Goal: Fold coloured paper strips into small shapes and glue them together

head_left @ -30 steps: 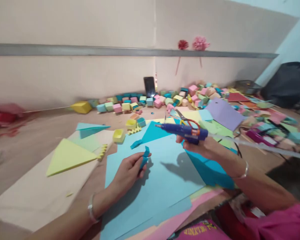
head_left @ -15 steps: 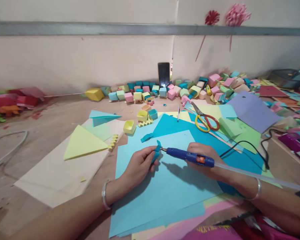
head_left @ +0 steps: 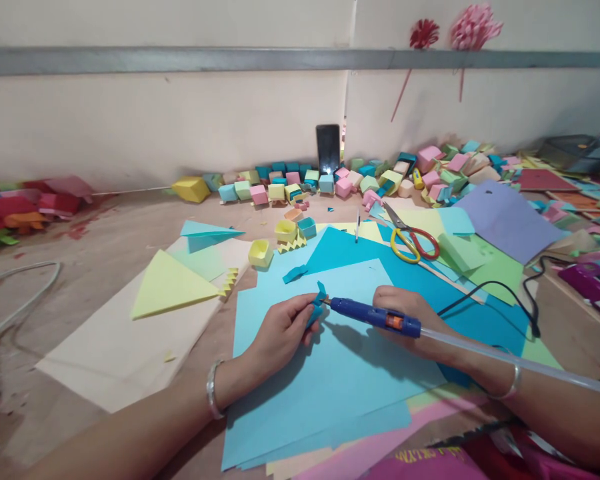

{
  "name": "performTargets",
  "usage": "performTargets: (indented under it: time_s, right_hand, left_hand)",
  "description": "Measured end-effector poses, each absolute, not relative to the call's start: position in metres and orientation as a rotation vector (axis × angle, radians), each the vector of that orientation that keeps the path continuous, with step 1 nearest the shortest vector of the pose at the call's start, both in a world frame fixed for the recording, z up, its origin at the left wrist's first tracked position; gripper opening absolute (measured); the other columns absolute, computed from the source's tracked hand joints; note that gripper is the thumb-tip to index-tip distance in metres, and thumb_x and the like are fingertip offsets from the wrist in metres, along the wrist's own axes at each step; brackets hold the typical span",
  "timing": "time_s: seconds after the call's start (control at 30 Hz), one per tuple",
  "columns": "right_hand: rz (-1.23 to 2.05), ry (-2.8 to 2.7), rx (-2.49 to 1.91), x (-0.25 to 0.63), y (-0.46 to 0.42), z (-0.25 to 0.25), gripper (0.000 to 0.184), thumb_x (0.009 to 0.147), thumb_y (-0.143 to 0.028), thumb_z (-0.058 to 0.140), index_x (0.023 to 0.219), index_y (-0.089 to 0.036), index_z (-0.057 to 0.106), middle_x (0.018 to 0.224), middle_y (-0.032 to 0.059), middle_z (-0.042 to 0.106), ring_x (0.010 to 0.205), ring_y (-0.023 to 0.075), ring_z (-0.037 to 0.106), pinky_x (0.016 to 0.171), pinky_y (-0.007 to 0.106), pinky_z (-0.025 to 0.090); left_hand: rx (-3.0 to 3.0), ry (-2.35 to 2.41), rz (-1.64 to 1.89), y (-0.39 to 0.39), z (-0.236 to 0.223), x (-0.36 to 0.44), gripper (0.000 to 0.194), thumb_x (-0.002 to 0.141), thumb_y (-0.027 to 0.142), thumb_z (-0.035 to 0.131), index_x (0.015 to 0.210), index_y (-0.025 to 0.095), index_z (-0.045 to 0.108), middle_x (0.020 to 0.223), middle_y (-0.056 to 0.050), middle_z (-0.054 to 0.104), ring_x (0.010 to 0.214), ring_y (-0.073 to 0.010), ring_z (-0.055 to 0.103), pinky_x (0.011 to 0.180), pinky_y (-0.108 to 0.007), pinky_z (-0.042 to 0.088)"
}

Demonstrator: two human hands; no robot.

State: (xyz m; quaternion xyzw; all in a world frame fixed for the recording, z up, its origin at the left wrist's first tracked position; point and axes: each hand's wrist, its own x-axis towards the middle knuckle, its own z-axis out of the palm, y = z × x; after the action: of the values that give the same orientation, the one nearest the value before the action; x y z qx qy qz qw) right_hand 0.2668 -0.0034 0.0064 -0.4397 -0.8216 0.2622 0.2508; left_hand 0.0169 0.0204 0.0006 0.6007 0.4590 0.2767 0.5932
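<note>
Pinched between thumb and fingers of my left hand point(head_left: 283, 331) is a small folded blue paper piece point(head_left: 321, 293). My right hand point(head_left: 405, 313) is closed around a dark blue glue gun point(head_left: 365, 315), with a long clear glue stick point(head_left: 500, 358) coming out of its back end. The metal nozzle point(head_left: 329, 302) points left and meets the blue piece, though I cannot tell whether they touch. Both hands are above light blue paper sheets point(head_left: 300, 407). Another small blue strip point(head_left: 295, 273) lies just beyond my left hand.
Scissors point(head_left: 411, 240) with yellow and red handles lie at the right. Small paper boxes point(head_left: 260, 253) sit beyond the sheets. A phone point(head_left: 329, 148) leans on the wall behind a row of paper cubes point(head_left: 259, 195). A black cord point(head_left: 500, 285) curves across the right side.
The glue gun has shifted slightly left, its nozzle closer against the blue paper piece. The view has moved a little; both hands keep their grips.
</note>
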Motion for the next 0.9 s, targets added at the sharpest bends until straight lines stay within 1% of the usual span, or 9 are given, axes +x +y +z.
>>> performTargets:
  time_s: [0.13,0.33,0.47,0.6,0.67,0.8,0.9]
  right_hand:
    - [0.697,-2.247,-1.196,0.2677,-0.0037,0.0062,0.021,0.084,-0.023,0.052,0.064,-0.019,0.045,0.067,0.0018,0.05,0.062,0.0128,0.047,0.056,0.024,0.033]
    - [0.683,-2.267,-1.179,0.2665,-0.0035,0.0042,0.022,0.084,-0.024,0.051,0.064,-0.019,0.044,0.068,0.0023,0.05,0.062,0.013,0.047,0.056,0.024,0.031]
    - [0.664,-2.26,-1.19,0.2668,-0.0034,0.0047,0.023,0.084,-0.024,0.051,0.063,-0.019,0.043,0.067,0.0017,0.049,0.061,0.0125,0.046,0.056,0.024,0.031]
    - [0.656,-2.287,-1.18,0.2674,-0.0036,0.0046,0.026,0.087,-0.027,0.049,0.063,-0.019,0.044,0.067,0.0017,0.049,0.06,0.0121,0.046,0.055,0.024,0.031]
    - [0.662,-2.29,-1.181,0.2677,-0.0035,0.0048,0.025,0.087,-0.026,0.05,0.063,-0.019,0.044,0.067,0.0018,0.05,0.061,0.0121,0.046,0.055,0.024,0.031]
    - [0.677,-2.265,-1.184,0.269,-0.0034,0.0053,0.022,0.083,-0.022,0.051,0.063,-0.019,0.043,0.067,0.0013,0.049,0.06,0.0119,0.046,0.056,0.023,0.031]
    - [0.686,-2.273,-1.172,0.2693,-0.0037,0.0048,0.023,0.084,-0.023,0.051,0.063,-0.019,0.043,0.066,0.0012,0.048,0.059,0.0117,0.045,0.055,0.024,0.031]
  left_hand:
    - [1.413,1.073,0.636,0.0206,-0.0011,0.016,0.028,0.091,0.035,0.049,0.097,0.012,0.064,0.063,0.001,0.054,0.047,-0.0071,0.046,0.045,-0.022,0.036]
    - [1.457,1.047,0.628,0.0205,-0.0024,0.0161,0.03,0.092,0.033,0.048,0.103,0.012,0.065,0.062,0.002,0.054,0.045,-0.0061,0.043,0.044,-0.021,0.035]
    - [1.491,1.048,0.644,0.0198,-0.0014,0.0154,0.028,0.093,0.033,0.047,0.099,0.012,0.065,0.062,0.002,0.054,0.046,-0.0063,0.045,0.045,-0.021,0.036]
    - [1.486,1.037,0.652,0.0204,-0.0041,0.0145,0.028,0.093,0.033,0.048,0.102,0.013,0.065,0.062,0.002,0.055,0.046,-0.0065,0.045,0.045,-0.021,0.036]
    - [1.495,1.033,0.65,0.0208,-0.0056,0.0144,0.028,0.093,0.033,0.047,0.102,0.013,0.064,0.062,0.002,0.055,0.045,-0.0062,0.044,0.044,-0.021,0.036]
    - [1.525,1.039,0.654,0.0213,-0.0053,0.0141,0.026,0.093,0.032,0.047,0.095,0.013,0.064,0.062,0.002,0.054,0.046,-0.0062,0.045,0.045,-0.021,0.037]
    - [1.519,1.046,0.657,0.0214,-0.0041,0.0133,0.026,0.093,0.032,0.047,0.098,0.013,0.064,0.063,0.002,0.054,0.047,-0.0065,0.045,0.045,-0.022,0.037]
